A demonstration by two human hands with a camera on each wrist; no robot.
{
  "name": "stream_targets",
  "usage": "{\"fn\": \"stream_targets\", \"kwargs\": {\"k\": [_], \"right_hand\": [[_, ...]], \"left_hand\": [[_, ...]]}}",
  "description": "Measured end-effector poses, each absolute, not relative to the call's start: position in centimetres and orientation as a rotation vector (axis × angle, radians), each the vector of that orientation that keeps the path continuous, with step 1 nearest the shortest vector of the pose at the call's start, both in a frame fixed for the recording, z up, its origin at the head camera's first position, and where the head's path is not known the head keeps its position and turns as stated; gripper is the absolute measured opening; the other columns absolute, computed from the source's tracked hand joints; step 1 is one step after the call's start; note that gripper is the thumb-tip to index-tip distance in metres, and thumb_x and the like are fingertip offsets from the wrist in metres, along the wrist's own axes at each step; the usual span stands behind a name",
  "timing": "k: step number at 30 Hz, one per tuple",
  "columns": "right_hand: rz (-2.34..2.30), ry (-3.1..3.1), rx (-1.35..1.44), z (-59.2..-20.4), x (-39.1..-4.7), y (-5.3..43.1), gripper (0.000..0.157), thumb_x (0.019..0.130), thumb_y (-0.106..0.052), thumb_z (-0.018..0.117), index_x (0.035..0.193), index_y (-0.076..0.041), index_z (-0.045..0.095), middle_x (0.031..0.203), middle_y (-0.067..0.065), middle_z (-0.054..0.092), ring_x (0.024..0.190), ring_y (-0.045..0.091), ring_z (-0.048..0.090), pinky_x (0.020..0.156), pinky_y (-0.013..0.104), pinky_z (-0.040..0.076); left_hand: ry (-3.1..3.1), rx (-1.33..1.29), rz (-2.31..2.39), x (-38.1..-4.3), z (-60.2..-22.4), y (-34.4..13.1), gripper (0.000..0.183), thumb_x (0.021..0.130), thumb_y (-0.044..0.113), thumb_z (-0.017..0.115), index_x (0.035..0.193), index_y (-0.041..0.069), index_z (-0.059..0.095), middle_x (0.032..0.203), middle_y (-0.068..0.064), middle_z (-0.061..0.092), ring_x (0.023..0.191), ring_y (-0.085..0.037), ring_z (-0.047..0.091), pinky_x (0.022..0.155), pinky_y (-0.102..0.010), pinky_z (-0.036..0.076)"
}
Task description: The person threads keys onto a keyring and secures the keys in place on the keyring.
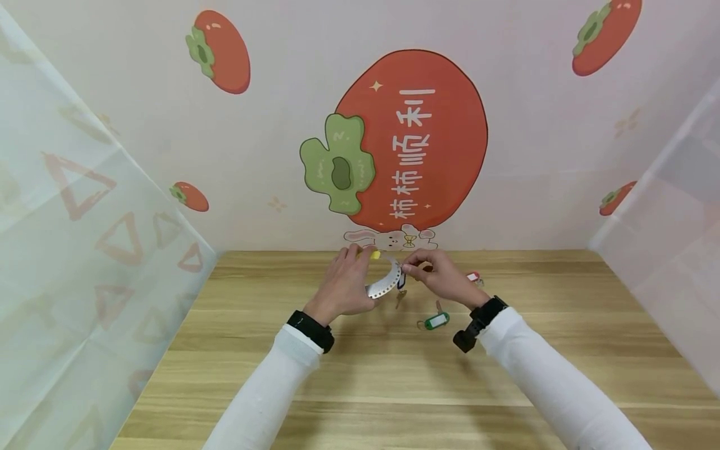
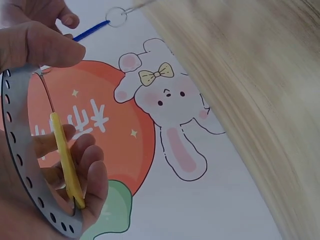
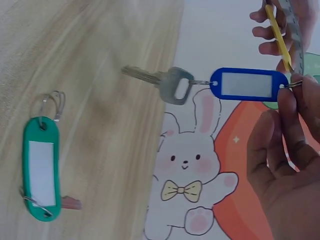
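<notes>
My left hand (image 1: 345, 284) grips a curved metal strip (image 1: 384, 287) with a row of small holes. A yellow key tag (image 2: 65, 157) is seen edge-on inside the strip's curve, by the left fingers. My right hand (image 1: 444, 278) pinches a small metal ring at one end of a blue key tag (image 3: 246, 84), close to the strip. A key (image 3: 175, 85) dangles from the tag's other end, above the table. Whether the ring passes through a hole in the strip is hidden by the fingertips.
On the wooden table (image 1: 360, 387) lies a green key tag (image 1: 436, 320) with a ring and a key, nearer than the right hand. A red key tag (image 1: 473, 276) lies behind the right wrist. The printed back wall (image 1: 270, 144) stands just beyond both hands.
</notes>
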State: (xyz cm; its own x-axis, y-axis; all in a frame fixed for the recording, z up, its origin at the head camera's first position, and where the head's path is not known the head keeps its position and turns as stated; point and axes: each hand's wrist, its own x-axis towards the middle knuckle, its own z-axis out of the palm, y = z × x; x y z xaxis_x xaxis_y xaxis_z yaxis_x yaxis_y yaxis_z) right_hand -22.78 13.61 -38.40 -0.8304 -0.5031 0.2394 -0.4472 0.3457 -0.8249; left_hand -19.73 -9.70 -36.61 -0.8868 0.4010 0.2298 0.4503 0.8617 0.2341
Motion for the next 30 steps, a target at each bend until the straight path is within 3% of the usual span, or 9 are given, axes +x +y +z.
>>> {"fn": "stream_targets", "kwargs": {"k": [6, 11, 19, 23, 30], "right_hand": [[-1.382, 2.586, -0.899, -37.0, -23.0, 13.5, 0.015, 0.101, -0.011, 0.062, 0.094, -0.005, 0.074, 0.088, 0.005, 0.068, 0.081, 0.023, 0.06, 0.076, 0.037, 0.052], [-1.307, 2.604, -0.828, -36.5, -23.0, 13.2, 0.016, 0.101, -0.012, 0.063, 0.093, -0.006, 0.075, 0.083, 0.001, 0.068, 0.08, 0.023, 0.059, 0.072, 0.035, 0.048], [-1.466, 2.501, -0.784, -37.4, -22.7, 13.3, 0.02, 0.104, -0.017, 0.057, 0.104, -0.005, 0.073, 0.097, 0.011, 0.069, 0.089, 0.025, 0.059, 0.079, 0.04, 0.051], [-1.554, 2.46, -0.759, -38.3, -22.7, 13.3, 0.021, 0.104, -0.016, 0.057, 0.112, -0.002, 0.071, 0.103, 0.012, 0.069, 0.092, 0.024, 0.06, 0.082, 0.037, 0.051], [-1.615, 2.461, -0.724, -38.7, -22.7, 13.2, 0.019, 0.104, -0.014, 0.059, 0.109, -0.001, 0.072, 0.101, 0.012, 0.069, 0.089, 0.023, 0.059, 0.08, 0.038, 0.05]], "left_hand": [[-2.828, -0.7, -0.386, -19.6, -36.5, -9.6, 0.089, 0.069, 0.031, 0.088, 0.144, 0.003, 0.048, 0.128, -0.016, 0.052, 0.107, -0.031, 0.049, 0.091, -0.045, 0.046], [-2.823, -0.705, -0.367, -19.6, -36.5, -9.6, 0.09, 0.068, 0.032, 0.088, 0.143, 0.003, 0.048, 0.127, -0.016, 0.051, 0.107, -0.031, 0.048, 0.092, -0.045, 0.046], [-2.823, -0.645, -0.408, -19.9, -36.5, -9.4, 0.089, 0.069, 0.031, 0.086, 0.145, 0.003, 0.048, 0.126, -0.017, 0.051, 0.107, -0.033, 0.049, 0.088, -0.046, 0.047], [-2.833, -0.604, -0.444, -20.0, -36.5, -9.5, 0.092, 0.067, 0.028, 0.088, 0.146, 0.004, 0.047, 0.128, -0.017, 0.05, 0.109, -0.034, 0.049, 0.09, -0.047, 0.046], [-2.84, -0.604, -0.432, -19.7, -36.5, -9.5, 0.096, 0.065, 0.028, 0.089, 0.147, 0.004, 0.046, 0.129, -0.017, 0.05, 0.112, -0.034, 0.049, 0.092, -0.047, 0.047]]}}
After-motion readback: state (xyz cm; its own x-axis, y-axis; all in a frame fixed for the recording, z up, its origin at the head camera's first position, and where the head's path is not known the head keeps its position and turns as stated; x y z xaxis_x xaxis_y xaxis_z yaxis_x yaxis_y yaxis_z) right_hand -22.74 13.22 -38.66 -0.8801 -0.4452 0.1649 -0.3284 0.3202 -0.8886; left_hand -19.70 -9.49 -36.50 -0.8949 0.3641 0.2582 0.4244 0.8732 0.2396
